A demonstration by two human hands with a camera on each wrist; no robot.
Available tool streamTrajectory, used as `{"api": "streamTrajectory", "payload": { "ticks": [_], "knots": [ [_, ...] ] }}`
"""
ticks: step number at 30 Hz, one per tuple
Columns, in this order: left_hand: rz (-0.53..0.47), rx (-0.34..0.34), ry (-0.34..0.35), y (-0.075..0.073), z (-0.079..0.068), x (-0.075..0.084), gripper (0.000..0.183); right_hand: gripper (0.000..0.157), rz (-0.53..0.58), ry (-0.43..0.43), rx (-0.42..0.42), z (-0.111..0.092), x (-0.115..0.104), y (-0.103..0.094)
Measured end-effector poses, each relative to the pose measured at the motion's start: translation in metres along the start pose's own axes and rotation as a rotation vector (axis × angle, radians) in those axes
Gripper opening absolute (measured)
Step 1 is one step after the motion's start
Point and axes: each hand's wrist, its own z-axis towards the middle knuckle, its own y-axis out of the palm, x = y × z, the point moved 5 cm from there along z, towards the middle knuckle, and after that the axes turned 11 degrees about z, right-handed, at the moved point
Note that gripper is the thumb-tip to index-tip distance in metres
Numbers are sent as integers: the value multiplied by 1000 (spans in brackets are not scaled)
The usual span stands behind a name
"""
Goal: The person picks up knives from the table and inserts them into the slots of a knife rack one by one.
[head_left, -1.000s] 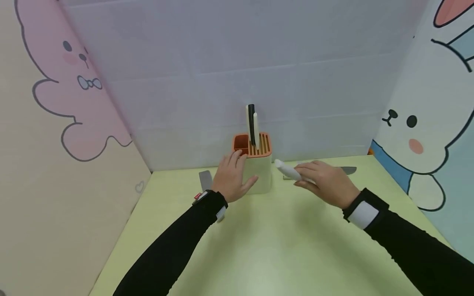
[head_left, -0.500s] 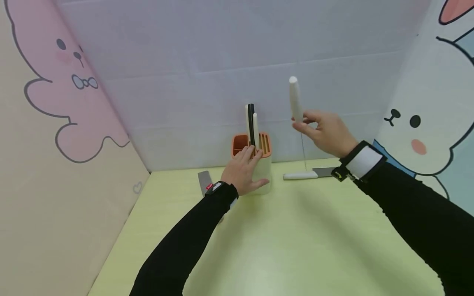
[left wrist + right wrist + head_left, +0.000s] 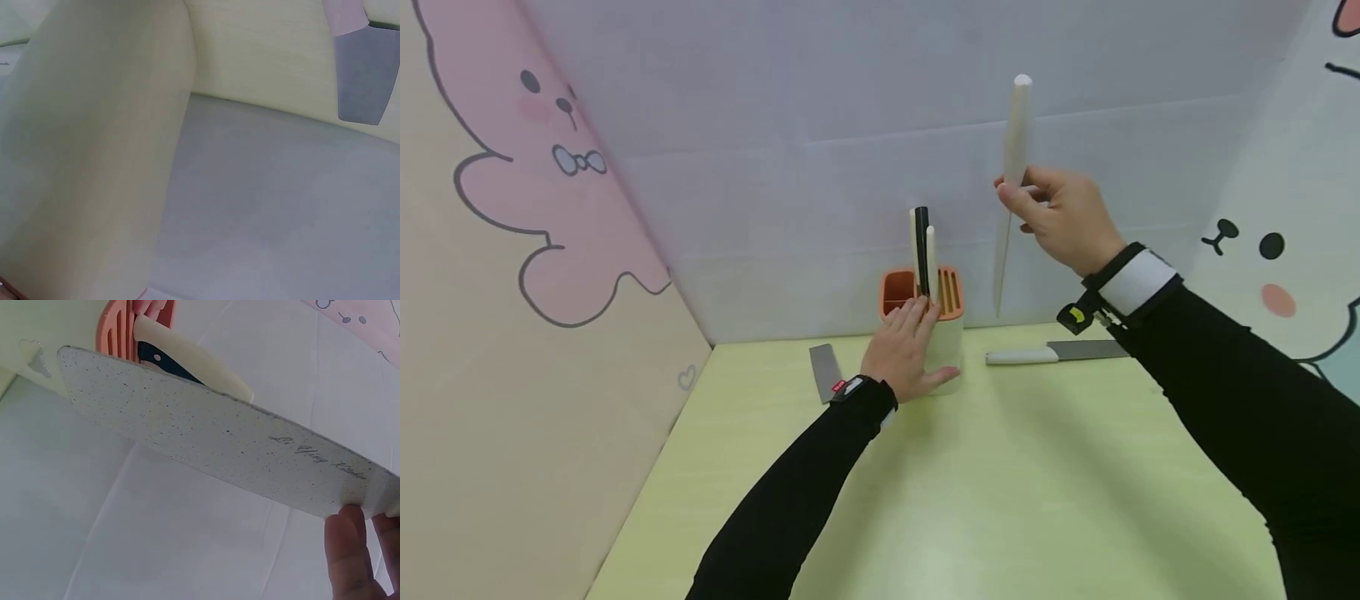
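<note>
My right hand (image 3: 1063, 212) pinches a white-handled kitchen knife (image 3: 1018, 125) low on its handle, lifted in the air with the handle up and the blade hanging down. In the right wrist view its speckled blade (image 3: 187, 419) carries script lettering, with fingertips (image 3: 347, 550) at the handle end. Straight fingers of my left hand (image 3: 906, 354) rest on the front of a cream knife holder (image 3: 945, 342) with an orange slotted top. One black and two white handles (image 3: 922, 250) stick up from its slots. The holder's side wall (image 3: 94, 156) fills much of the left wrist view.
Right of the holder, another white-handled knife (image 3: 1022, 357) lies flat on the pale green table (image 3: 985, 500). A broad blade (image 3: 826, 371) lies to the left, partly behind my left arm. The back wall (image 3: 775, 208) stands close behind the holder.
My right hand has raised the knife from near the table and turned it upright, uncovering the knife lying below. My left hand has shifted slightly right along the holder's front.
</note>
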Motion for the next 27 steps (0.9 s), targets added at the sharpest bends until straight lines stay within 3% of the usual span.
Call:
{"api": "streamTrajectory", "payload": {
  "ticks": [14,27],
  "knots": [
    [9,-23,-10,-8,2,7,102,34,131,21,24,15,-16,32],
    [0,-59,-13,-11,7,14,102,36,146,41,3,19,-7,42]
  ]
}}
